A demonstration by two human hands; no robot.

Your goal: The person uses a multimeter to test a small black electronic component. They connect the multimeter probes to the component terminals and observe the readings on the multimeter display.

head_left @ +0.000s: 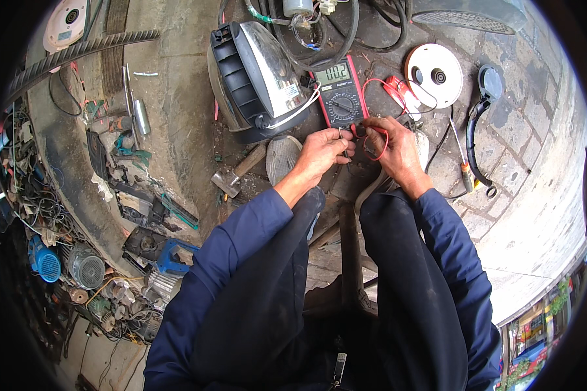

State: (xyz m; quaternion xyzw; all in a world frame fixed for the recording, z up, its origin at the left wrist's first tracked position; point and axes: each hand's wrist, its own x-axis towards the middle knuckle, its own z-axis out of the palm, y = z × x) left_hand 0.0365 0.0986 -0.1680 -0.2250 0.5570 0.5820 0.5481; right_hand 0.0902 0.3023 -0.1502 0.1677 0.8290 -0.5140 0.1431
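A red-framed digital multimeter (340,101) lies on the paving in front of me, its display lit and its dial facing up. Just below its lower edge, my right hand (396,151) pinches a red test lead (381,155), which loops out from the fingers. Close beside it, my left hand (322,154) is closed in a pinch; a thin piece shows at the fingertips, too small to name. To the left of the meter an electric kettle (262,75) lies on its side, with a white wire running from its base end.
Right of the meter lie a white round kettle base (435,76), a screwdriver (464,166) and a black curved handle with a lid (481,124). A hammer (238,173) rests near my left forearm. Black cables (346,45) coil beyond; scrap motors (87,267) pile at left.
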